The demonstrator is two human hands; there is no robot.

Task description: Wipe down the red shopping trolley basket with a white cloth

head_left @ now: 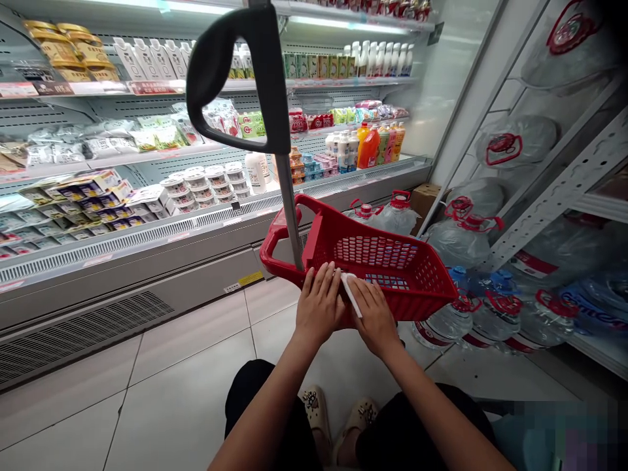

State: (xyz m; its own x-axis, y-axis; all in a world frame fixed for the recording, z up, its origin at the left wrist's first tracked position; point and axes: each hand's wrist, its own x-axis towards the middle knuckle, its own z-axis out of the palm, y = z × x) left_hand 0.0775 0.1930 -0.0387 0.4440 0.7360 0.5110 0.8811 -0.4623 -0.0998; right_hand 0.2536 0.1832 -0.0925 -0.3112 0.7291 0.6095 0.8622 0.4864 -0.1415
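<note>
A red plastic rolling shopping basket point(415, 302) stands in front of me, with perforated walls and an open top. From its left end rises a grey metal pole point(289, 209) topped by a black loop handle point(276, 98). My left hand point(321, 302) grips the basket's near rim, its fingers bent over the edge. Right beside it, my right hand point(375, 315) presses a folded white wipe point(351, 294) against the same rim. Part of the wipe is hidden under the right fingers, and both thumbs are mostly out of sight.
A refrigerated display case point(196, 239) with dairy cups, cartons and bottles runs behind the basket. Large water bottles point(456, 242) with red handles crowd the right, by a white metal rack point(554, 170). Pale floor tiles point(181, 399) lie below, with my shoes point(316, 409) near the basket.
</note>
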